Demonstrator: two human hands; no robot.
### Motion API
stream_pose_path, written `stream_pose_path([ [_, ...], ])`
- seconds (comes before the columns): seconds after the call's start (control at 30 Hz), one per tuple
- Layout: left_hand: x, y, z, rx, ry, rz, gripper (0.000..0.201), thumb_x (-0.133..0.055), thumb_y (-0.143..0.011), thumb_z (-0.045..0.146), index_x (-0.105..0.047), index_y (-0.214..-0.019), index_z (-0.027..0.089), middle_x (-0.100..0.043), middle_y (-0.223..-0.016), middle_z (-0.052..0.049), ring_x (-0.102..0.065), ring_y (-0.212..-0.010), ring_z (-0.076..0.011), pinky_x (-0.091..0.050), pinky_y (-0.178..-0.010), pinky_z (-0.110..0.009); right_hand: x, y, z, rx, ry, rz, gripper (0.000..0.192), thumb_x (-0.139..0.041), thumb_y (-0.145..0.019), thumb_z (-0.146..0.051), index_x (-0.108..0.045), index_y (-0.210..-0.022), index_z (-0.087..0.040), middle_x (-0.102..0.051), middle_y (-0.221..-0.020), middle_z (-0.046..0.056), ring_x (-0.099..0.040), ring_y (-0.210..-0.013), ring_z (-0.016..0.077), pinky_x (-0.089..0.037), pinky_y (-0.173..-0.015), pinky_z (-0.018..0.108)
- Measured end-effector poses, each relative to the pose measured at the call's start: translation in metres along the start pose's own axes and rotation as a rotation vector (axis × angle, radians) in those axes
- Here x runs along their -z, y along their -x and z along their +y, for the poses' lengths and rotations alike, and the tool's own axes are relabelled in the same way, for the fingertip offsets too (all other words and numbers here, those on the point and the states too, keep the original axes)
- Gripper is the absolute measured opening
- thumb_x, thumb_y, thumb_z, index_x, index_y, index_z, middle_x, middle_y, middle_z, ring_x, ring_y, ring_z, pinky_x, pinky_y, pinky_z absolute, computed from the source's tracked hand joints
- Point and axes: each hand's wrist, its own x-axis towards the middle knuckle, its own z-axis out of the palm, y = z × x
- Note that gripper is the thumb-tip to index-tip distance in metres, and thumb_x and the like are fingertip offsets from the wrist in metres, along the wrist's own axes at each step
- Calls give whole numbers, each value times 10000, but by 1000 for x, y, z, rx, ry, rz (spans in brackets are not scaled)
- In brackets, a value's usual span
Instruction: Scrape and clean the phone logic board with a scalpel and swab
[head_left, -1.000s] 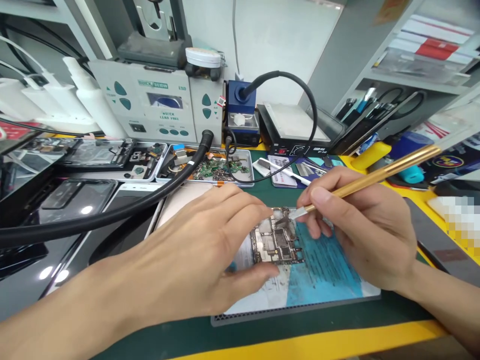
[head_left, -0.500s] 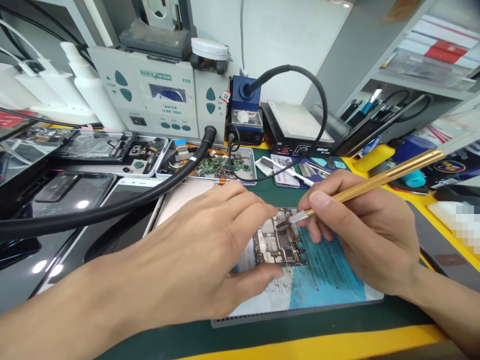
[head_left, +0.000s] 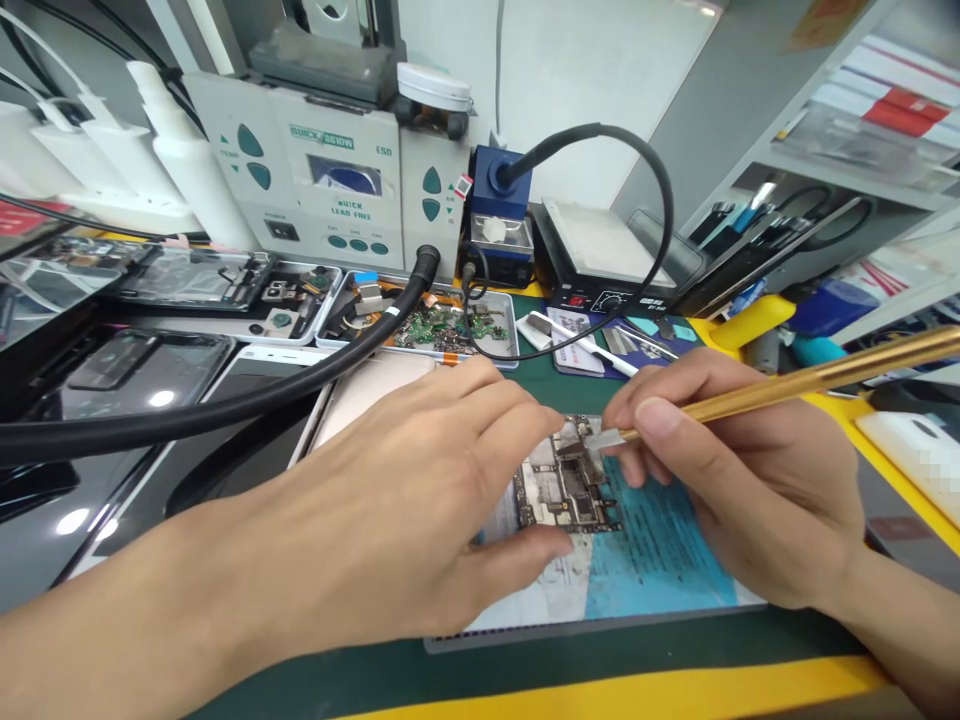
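Note:
A small phone circuit board (head_left: 566,490) lies on a blue and white work pad (head_left: 652,555) in the middle of the bench. My left hand (head_left: 420,490) pins the board between fingertips at its top edge and thumb at its lower edge. A gold-handled blade tool (head_left: 787,382) sits in my right hand (head_left: 742,470) like a pen. The tool's silver tip touches the top right part of the board, beside my left fingertips.
A grey hot-air station (head_left: 330,190) stands at the back, its thick black hose (head_left: 225,405) crossing the left side. Metal trays of parts (head_left: 442,325) and opened phones (head_left: 187,280) lie behind my hands. A black heating plate (head_left: 607,255) and shelves stand at right.
Both hands stay on the board with only slight shifts. The view has drifted a little, so the gold handle now reaches the right edge of the picture.

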Motion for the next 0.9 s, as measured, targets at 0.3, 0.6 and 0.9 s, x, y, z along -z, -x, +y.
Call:
stream_pose_path([
  [0.3,0,0,0,13,21,-5,247,-714,-968,426,-621,-1011,202,-670,-1011,-37,-583,-995,-258,-487,-896,-433,-1,-5,-5,199,-8,-66,156,-589,-969,-98,-661,-946,-235,-626,-741,14,-673,-719,217,-542,-641,383],
  [0.6,1,0,1,11,35,-8,240,-728,-956,407,-630,-1010,195,-666,-991,-39,-581,-978,-261,-475,-873,-423,-4,-8,-15,274,-7,-89,177,-621,-918,-110,-694,-976,-260,-679,-668,23,-631,-556,209,-559,-528,372],
  [0.9,1,0,-1,-9,31,15,234,-722,-965,392,-630,-1046,192,-668,-1032,-33,-576,-1007,-248,-473,-889,-415,-2,-7,-15,276,11,-84,149,-628,-920,-129,-697,-970,-250,-685,-670,31,-643,-553,213,-555,-540,374],
])
